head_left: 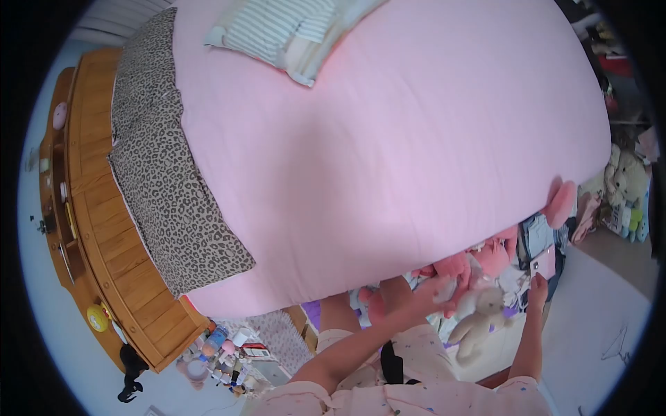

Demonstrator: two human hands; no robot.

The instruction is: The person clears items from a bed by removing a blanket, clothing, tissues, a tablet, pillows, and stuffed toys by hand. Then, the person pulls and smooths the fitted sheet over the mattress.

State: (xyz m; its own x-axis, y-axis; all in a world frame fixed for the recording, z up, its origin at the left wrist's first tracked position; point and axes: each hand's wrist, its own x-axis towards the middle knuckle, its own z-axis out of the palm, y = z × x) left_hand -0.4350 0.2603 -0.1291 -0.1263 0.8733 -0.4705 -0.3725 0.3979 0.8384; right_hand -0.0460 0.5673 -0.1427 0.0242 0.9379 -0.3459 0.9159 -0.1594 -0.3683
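My right hand (538,292) is closed on the edge of a flat pink phone (544,263), with a dark spot on its face. My left hand (434,297) reaches across my body, smeared by motion, so its fingers are unclear. Close to it lies a pink plush toy (452,266) at the side of the bed. A beige teddy bear (479,322) lies between my two arms, among clothes and other soft toys. Folded denim-blue clothing (537,234) lies just beyond the phone.
The pink-sheeted bed (388,152) fills the middle, bearing leopard-print pillows (173,180) and a striped pillow (277,31). A wooden headboard (104,180) stands left. Bottles and small items (225,353) crowd a bedside surface. More plush toys (628,177) sit at the right.
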